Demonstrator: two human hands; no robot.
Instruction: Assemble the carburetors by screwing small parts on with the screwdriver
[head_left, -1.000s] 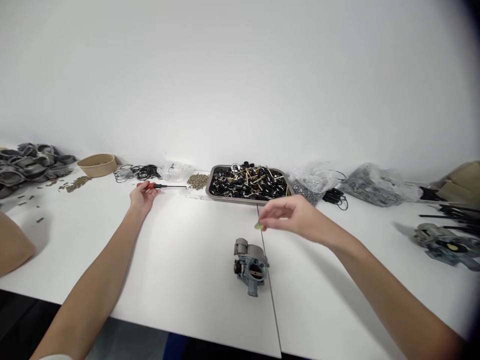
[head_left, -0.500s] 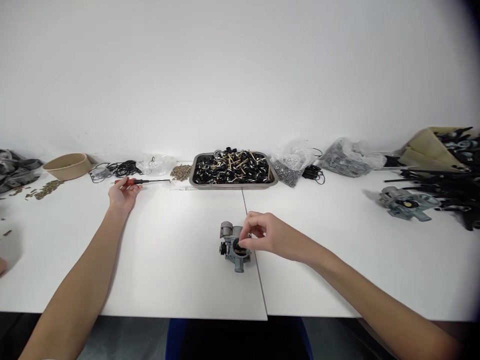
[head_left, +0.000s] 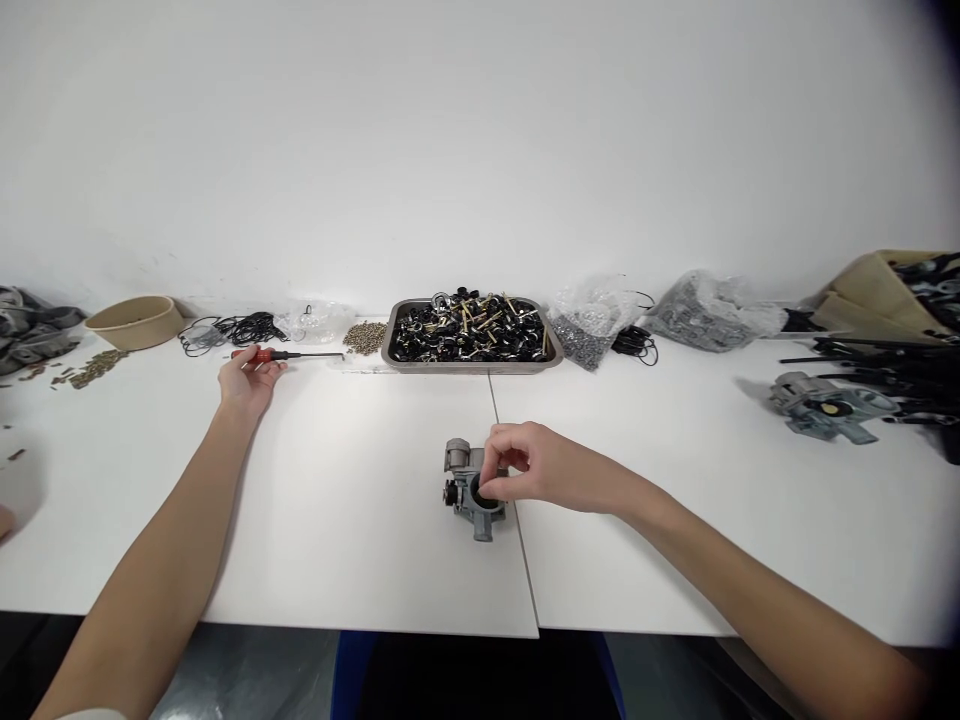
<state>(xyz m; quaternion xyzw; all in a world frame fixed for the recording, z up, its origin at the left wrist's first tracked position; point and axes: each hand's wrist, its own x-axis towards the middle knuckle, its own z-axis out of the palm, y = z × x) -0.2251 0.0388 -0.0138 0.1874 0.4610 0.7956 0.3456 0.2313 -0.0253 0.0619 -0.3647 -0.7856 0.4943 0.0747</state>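
A grey metal carburetor body [head_left: 481,524] stands on the white table in front of me, its round bore facing up. My right hand [head_left: 521,462] reaches over it with thumb and fingertips pinched together at the bore. What the pinch holds, if anything, is hidden. Farther back on the left, my left hand [head_left: 249,385] lies palm up with its fingers round the red and black handle of a screwdriver [head_left: 300,355]. The thin shaft points right, toward a small pile of brass screws [head_left: 365,338].
Behind the carburetor sits a metal tray [head_left: 472,368] heaped with black and brass parts. Plastic bags [head_left: 709,312] of small parts line the wall. A second carburetor [head_left: 829,408] lies at right beside black levers. At left are a tan bowl [head_left: 135,325] and grey castings [head_left: 34,335].
The view has shifted slightly. My right fingertips remain at the bore, where a brass-coloured strip that showed earlier is no longer visible. My left hand still holds the screwdriver in about the same place.
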